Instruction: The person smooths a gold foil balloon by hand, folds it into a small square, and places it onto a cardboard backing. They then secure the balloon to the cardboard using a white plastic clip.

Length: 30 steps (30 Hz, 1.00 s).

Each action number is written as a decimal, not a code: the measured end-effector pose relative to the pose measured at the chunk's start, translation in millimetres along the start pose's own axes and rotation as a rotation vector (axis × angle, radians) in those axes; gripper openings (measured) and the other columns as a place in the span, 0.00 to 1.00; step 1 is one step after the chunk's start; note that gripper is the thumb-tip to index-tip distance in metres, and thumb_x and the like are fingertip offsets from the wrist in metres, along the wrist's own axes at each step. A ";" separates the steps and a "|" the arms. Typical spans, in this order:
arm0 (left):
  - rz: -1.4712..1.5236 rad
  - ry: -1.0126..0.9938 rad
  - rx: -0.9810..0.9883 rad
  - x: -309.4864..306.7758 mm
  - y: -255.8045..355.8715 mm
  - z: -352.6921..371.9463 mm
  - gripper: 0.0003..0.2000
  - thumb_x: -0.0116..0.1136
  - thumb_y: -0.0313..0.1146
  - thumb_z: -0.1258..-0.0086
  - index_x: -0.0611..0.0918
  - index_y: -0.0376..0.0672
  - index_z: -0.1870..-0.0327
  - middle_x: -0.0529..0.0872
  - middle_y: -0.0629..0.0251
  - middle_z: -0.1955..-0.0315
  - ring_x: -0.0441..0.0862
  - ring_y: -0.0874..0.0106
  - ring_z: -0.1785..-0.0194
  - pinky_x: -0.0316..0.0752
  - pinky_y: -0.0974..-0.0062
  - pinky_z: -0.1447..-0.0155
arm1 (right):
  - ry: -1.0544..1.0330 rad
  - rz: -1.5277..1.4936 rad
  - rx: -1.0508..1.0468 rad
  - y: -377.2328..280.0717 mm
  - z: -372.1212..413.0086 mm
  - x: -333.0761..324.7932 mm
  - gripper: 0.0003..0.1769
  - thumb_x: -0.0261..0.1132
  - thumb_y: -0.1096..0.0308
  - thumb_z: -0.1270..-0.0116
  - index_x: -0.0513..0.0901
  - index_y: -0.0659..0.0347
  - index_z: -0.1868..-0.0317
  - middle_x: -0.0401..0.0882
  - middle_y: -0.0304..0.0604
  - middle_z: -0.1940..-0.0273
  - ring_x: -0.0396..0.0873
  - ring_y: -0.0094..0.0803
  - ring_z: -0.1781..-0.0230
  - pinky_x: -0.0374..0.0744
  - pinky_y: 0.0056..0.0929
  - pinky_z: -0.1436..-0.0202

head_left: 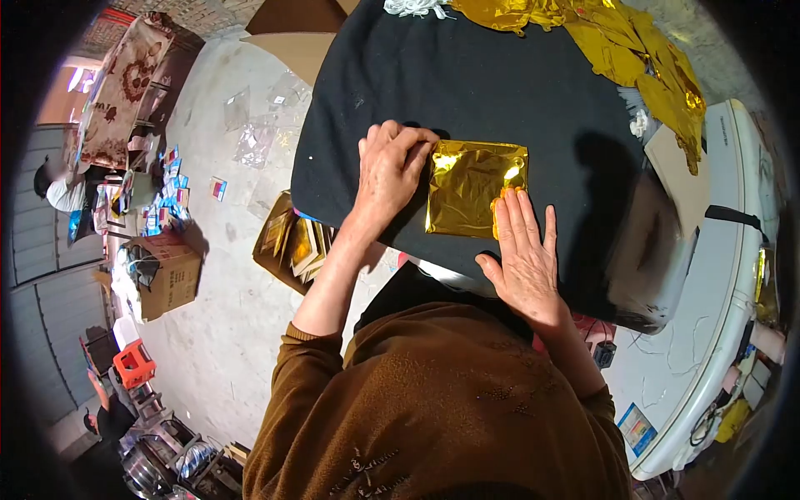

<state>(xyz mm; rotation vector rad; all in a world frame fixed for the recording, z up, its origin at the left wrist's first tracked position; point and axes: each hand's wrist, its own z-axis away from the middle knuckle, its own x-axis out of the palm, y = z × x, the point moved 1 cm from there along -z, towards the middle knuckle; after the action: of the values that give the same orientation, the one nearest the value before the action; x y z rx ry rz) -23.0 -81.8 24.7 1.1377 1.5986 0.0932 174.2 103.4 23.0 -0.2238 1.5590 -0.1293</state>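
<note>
A square of folded, shiny gold foil [471, 187] lies on the black cloth-covered table [400, 92] in front of me. My left hand [390, 171] is at its upper left corner, with thumb and forefinger pinched together on the edge and the other fingers curled. My right hand [525, 262] lies flat on its lower right corner, fingers stretched out and thumb held apart. A small round shape shows under the foil near its upper right corner.
Loose gold foil pieces [608, 50] spread along the table's far right edge, near white strings [412, 7]. An open carton with gold packets [304, 250] stands on the floor at left. A white appliance [708, 317] is at right. Two other people sit far left.
</note>
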 end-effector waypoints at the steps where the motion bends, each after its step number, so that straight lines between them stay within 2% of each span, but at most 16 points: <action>1: 0.020 -0.040 0.026 0.5 -6.6 -1.4 0.07 0.69 0.31 0.27 0.92 0.52 0.51 0.81 0.68 0.63 0.75 0.65 0.54 0.67 0.65 0.46 | -0.001 0.008 -0.001 -0.2 -0.2 0.0 0.54 0.68 0.43 0.29 0.56 0.69 0.16 0.49 0.55 0.13 0.43 0.46 0.11 0.39 0.66 0.13; 4: -0.029 -0.102 0.145 -3.7 -14.7 -4.2 0.09 0.71 0.30 0.29 0.93 0.53 0.51 0.80 0.70 0.60 0.74 0.66 0.53 0.66 0.65 0.45 | -0.004 0.028 0.000 0.2 0.0 -0.1 0.55 0.69 0.43 0.31 0.57 0.69 0.16 0.51 0.56 0.14 0.45 0.47 0.11 0.39 0.66 0.13; 6: -0.029 -0.151 0.184 -6.1 -19.0 -5.4 0.08 0.71 0.34 0.29 0.93 0.52 0.52 0.81 0.70 0.59 0.74 0.67 0.52 0.66 0.65 0.45 | -0.001 0.040 -0.001 -0.6 -0.2 -0.5 0.55 0.70 0.43 0.32 0.58 0.69 0.17 0.52 0.56 0.14 0.47 0.48 0.11 0.40 0.66 0.13; 15: 0.058 -0.310 0.259 -11.5 -29.9 -35.9 0.09 0.70 0.39 0.28 0.93 0.46 0.54 0.85 0.67 0.61 0.78 0.65 0.51 0.68 0.65 0.43 | -0.031 0.041 0.021 -4.0 -2.2 -6.6 0.55 0.73 0.46 0.35 0.61 0.70 0.18 0.55 0.57 0.15 0.50 0.48 0.12 0.40 0.66 0.13; 18: 0.074 -0.399 0.225 -9.8 -28.5 -48.3 0.09 0.71 0.39 0.29 0.92 0.45 0.57 0.85 0.68 0.60 0.78 0.65 0.51 0.69 0.64 0.43 | -0.034 0.030 0.027 -4.0 -2.3 -7.8 0.54 0.73 0.46 0.34 0.62 0.71 0.18 0.55 0.57 0.15 0.50 0.48 0.12 0.41 0.66 0.13; 25: 0.002 -0.504 0.234 -12.0 -23.9 -55.1 0.06 0.70 0.33 0.28 0.87 0.46 0.55 0.84 0.66 0.60 0.78 0.64 0.51 0.68 0.64 0.40 | -0.023 0.040 0.025 -5.8 -2.6 -11.2 0.53 0.73 0.45 0.34 0.63 0.71 0.19 0.57 0.57 0.15 0.51 0.48 0.12 0.43 0.66 0.13; 28: 0.033 -0.432 0.291 -9.0 -25.0 -52.7 0.07 0.69 0.34 0.28 0.87 0.46 0.54 0.83 0.65 0.61 0.78 0.65 0.50 0.68 0.64 0.39 | -0.011 0.051 0.011 -2.8 -2.1 -5.5 0.54 0.72 0.44 0.34 0.62 0.71 0.18 0.56 0.57 0.15 0.50 0.48 0.12 0.43 0.65 0.13; 30: 0.027 -0.453 0.314 -10.0 -25.1 -52.4 0.07 0.67 0.33 0.27 0.88 0.46 0.52 0.83 0.65 0.61 0.79 0.65 0.49 0.68 0.65 0.38 | -0.007 0.067 0.006 -2.3 -1.4 -4.3 0.55 0.72 0.43 0.34 0.62 0.71 0.18 0.56 0.57 0.15 0.50 0.48 0.12 0.42 0.65 0.13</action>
<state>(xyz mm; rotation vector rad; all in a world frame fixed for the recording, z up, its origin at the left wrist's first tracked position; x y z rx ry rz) -80.5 -77.0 36.9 1.3096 1.2160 -0.3866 172.9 102.1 27.8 -0.1670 1.5568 -0.0799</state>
